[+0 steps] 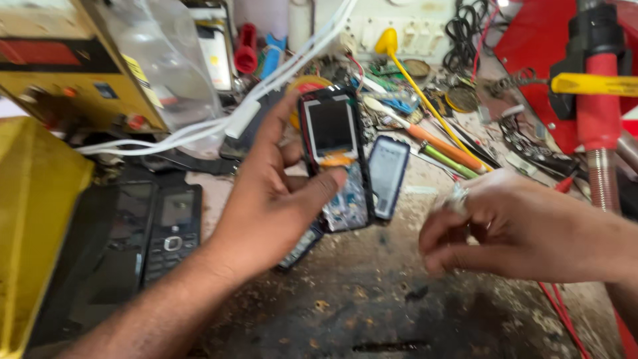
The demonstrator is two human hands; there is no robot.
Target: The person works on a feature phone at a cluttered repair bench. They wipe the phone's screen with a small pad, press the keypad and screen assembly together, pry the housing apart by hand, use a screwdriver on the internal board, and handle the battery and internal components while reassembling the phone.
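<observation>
- Head view: the tabletop (399,312), stained dark and cluttered, carries everything; a yellow box-like unit (73,66) stands at ten o'clock and a red stand (598,86) at two o'clock
- Two dark keypad phones (159,229) lie side by side at nine o'clock, apart from both hands
- The left hand (272,206) reaches in from seven o'clock, palm tilted up, its grip pinching the opened phone (335,156): thumb across the front below the small screen, fingers behind
- The opened phone sits near centre, raised toward twelve o'clock; with its circuit board bare it looks light, stiff and fragile, best held by its side edges, off the screen and board
- A loose dark cover piece (387,174) lies just beside it at one o'clock
- The right hand (505,229) comes in from four o'clock, fingers curled, its grip pressed together on a small shiny part (457,197), too blurred to identify
- Screwdrivers (442,143) with orange and green handles lie at one o'clock
</observation>
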